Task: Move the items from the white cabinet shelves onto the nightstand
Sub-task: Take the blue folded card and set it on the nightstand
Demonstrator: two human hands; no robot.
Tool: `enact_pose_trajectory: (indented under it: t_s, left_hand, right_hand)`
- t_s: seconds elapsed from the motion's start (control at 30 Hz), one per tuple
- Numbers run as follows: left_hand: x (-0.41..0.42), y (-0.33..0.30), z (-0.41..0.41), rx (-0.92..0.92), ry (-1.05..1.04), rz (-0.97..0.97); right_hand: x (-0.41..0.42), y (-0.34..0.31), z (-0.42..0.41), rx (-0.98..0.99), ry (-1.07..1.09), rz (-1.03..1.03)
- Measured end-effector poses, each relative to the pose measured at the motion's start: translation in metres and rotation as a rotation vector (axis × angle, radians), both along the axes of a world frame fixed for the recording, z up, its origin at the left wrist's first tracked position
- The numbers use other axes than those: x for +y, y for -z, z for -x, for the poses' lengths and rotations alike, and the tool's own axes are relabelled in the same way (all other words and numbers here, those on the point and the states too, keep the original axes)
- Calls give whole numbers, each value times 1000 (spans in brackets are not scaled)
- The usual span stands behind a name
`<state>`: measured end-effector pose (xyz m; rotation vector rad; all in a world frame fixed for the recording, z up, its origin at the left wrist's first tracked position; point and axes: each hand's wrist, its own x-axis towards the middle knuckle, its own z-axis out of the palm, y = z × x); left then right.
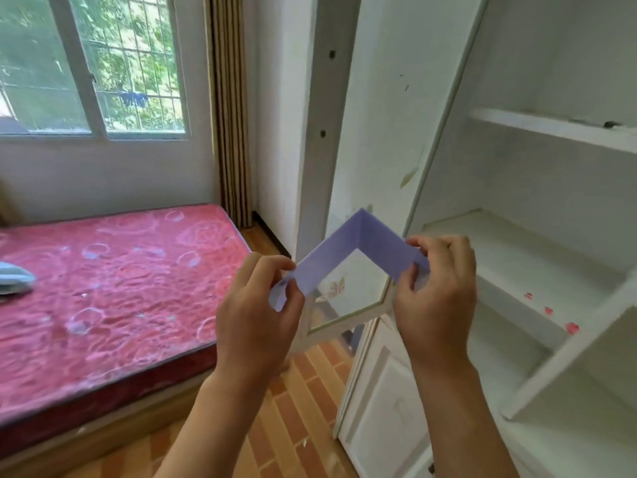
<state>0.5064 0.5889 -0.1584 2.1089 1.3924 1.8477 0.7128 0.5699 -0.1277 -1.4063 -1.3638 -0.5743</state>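
Note:
A purple strip bent into an L-shaped corner [358, 246] hangs in the air in front of me, its corner pointing up. My left hand [258, 305] pinches its left end between thumb and fingers. My right hand [437, 288] pinches its right end. Both hands are just left of the white cabinet shelves [517, 267], in front of the open glass cabinet door [348, 308]. A small dark item [610, 124] lies on the upper shelf. The nightstand is out of view.
A bed with a red patterned mattress [113, 288] fills the left side, with a pale blue object [15, 281] on it. A window [93, 63] and striped curtain [231, 108] stand behind. Brick-patterned floor [300, 408] runs between bed and cabinet. Red specks [570, 327] dot a shelf edge.

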Motion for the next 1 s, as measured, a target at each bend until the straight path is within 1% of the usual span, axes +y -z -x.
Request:
enact_pose_trajectory:
  t_s: [0.2,0.33,0.5,0.7,1.0]
  left_hand:
    - [-47,-2,91,14,-116,-32]
    - [-79,-5,157,-7,-229,-55]
    - [-123,-7,241,-39,-420,-43]
    - [-175,-3,328,-68,-672,-24]
    - [-229,9,428,-78,-1000,63]
  right_hand:
    - [-31,3,87,9,-127,-5]
    - [-37,-1,153,20,-268,-28]
    - [-49,-8,246,33,-486,-24]
    - [-47,-5,351,0,-760,20]
    - [-40,14,498,-25,-1091,128]
